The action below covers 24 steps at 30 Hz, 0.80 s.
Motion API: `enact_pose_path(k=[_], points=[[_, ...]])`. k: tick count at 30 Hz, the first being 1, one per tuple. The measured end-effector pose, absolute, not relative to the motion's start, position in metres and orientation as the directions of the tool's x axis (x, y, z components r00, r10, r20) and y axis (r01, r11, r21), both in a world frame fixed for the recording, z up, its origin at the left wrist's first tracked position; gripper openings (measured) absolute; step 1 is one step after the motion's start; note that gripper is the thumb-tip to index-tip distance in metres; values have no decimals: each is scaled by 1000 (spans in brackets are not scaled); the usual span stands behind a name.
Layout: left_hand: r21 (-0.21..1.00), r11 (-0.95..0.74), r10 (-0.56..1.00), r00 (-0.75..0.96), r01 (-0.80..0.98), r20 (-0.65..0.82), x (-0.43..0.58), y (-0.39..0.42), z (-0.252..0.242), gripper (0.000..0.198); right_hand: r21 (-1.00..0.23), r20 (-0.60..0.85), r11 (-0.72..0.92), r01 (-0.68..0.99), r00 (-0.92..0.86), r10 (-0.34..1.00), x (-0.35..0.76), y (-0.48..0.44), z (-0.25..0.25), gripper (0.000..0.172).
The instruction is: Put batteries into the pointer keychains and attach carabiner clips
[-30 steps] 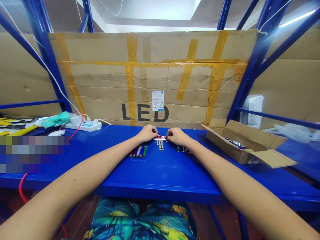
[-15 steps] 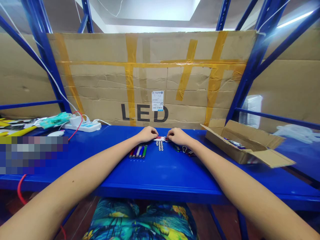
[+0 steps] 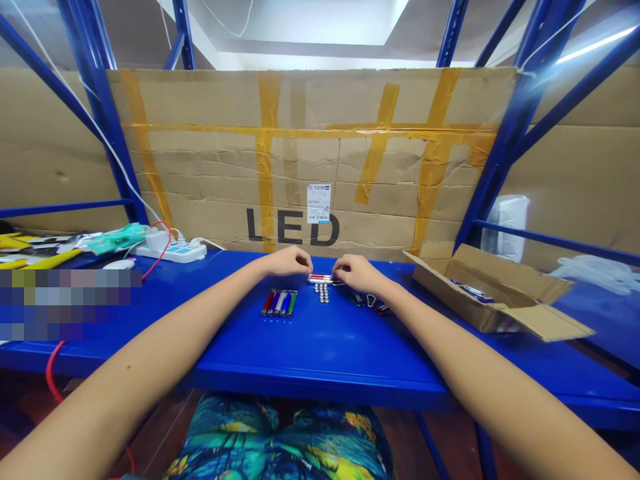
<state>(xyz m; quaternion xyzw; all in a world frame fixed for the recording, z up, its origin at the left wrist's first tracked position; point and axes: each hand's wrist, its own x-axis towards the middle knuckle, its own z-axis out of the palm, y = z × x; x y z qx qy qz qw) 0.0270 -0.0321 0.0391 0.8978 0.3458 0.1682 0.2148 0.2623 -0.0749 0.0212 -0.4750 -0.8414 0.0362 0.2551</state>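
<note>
Slim red and silver metal tubes [image 3: 320, 279] lie crosswise near the back of the blue tabletop. My left hand [image 3: 293, 261] is beside their left end, fingers curved and a little apart, seemingly holding nothing. At the right end, my right hand [image 3: 353, 270] has its fingertips pinched on the red tube, partly hiding it. Just in front sit small round silver pieces [image 3: 321, 293], like button cells, in short rows. A row of coloured metal tubes [image 3: 279, 304], red, silver, blue and green, stands to the left. Carabiner clips [image 3: 371, 301] lie by my right forearm, which partly covers them.
An open cardboard box [image 3: 480, 320] with metal items inside stands at the right. A white power strip [image 3: 175, 251] with plugs and a red cable is at the back left, near yellow-handled items [image 3: 55, 259]. A large cardboard panel [image 3: 300, 160] borders the back.
My left hand has moved slightly left and up, away from the tubes' left end, uncovering more of them. My right hand stays at the right end. The view has shifted slightly.
</note>
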Motion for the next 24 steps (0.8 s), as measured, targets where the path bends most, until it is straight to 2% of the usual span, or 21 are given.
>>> enact_pose_path(k=[5,8,14,19,24], points=[[461,-644,651,754,611,-88,1,-36,55,18,-291,417,763,578,-641,645,234,-106,26,29],[468,-637,645,756,612,-111,-1,-37,55,19,-185,379,839,512,-751,541,215,-121,26,31],[475,-615,633,753,630,-180,2,-36,50,21,-129,288,852,507,-803,522,205,-129,24,30],[473,-621,639,753,625,-156,5,-36,46,22,-164,292,863,479,-812,506,208,-131,26,27],[485,-622,697,717,615,-14,9,-35,44,19,-180,358,854,489,-776,520,205,-135,26,29]])
